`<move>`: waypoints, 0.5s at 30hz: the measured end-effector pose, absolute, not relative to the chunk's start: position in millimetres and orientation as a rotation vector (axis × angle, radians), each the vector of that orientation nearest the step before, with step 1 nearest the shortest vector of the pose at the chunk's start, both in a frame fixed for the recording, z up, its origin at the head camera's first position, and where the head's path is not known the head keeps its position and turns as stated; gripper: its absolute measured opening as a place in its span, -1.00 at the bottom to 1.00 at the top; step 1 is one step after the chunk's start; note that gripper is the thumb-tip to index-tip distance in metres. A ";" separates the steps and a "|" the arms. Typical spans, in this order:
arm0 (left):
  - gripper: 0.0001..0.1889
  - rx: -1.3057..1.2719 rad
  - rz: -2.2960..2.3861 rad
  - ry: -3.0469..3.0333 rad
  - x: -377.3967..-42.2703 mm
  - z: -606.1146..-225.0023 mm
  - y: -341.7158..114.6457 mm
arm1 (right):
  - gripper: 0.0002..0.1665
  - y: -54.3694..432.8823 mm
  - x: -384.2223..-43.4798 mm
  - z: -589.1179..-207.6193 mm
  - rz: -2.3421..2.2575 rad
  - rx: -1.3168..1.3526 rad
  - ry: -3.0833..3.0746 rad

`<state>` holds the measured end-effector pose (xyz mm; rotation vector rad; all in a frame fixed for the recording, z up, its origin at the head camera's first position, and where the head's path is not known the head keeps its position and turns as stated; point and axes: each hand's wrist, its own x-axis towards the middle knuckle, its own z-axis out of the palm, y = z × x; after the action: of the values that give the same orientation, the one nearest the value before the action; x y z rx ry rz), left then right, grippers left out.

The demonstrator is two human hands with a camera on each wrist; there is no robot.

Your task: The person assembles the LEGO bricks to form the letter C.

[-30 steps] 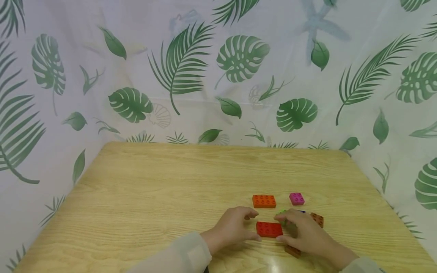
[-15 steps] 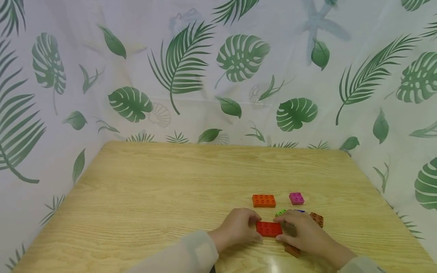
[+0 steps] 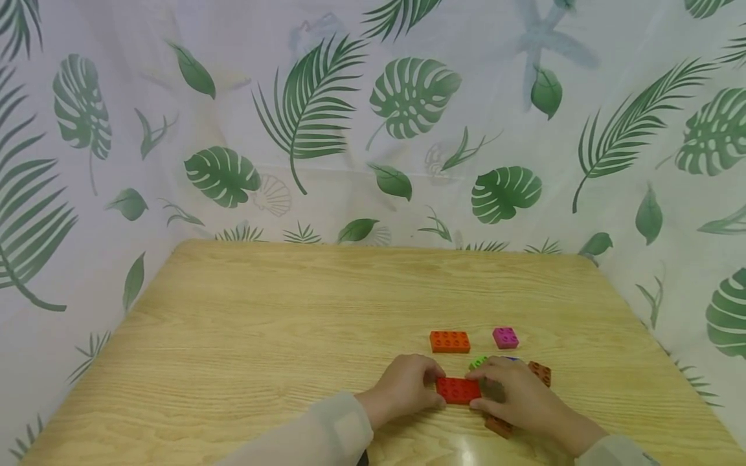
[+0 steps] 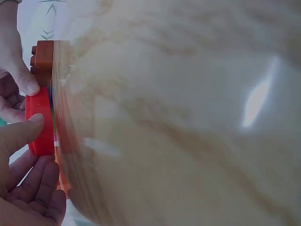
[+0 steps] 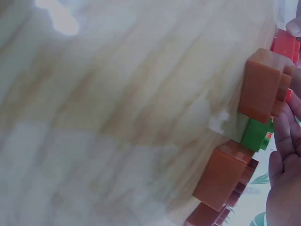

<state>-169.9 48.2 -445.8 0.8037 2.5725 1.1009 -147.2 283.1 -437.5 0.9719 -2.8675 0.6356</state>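
Observation:
A red toy building brick (image 3: 458, 391), two rows of studs on top, lies lengthwise between the two hands near the front of the table. My left hand (image 3: 405, 385) pinches its left end, thumb at the near side and fingers at the far side. At the other end, my right hand (image 3: 515, 395) holds the brick the same way. In the left wrist view, both thumbs rest against the red brick's side. Under the right hand, a green brick (image 3: 479, 364) and a blue brick (image 3: 511, 358) are partly hidden.
Behind the hands lie an orange brick (image 3: 450, 342) and a small pink brick (image 3: 505, 337). Brown bricks sit right of the right hand (image 3: 540, 373) and just below it, this nearer brown brick (image 3: 498, 426) partly covered. A leaf-patterned cloth (image 3: 326, 213) stands behind the wooden table (image 3: 262, 310).
My left hand has moved right to the red brick and taken its left end between thumb and fingers. The right hand and the bricks have stayed nearly in place.

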 end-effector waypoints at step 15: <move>-0.69 0.810 1.207 2.569 -170.5 -444.1 22.3 | -0.63 262.0 -148.6 -425.0 0.850 0.980 -2.837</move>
<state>-170.5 22.3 -444.1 0.8095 2.5686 1.2066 -148.6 262.0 -425.0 0.9796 -2.8365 0.8497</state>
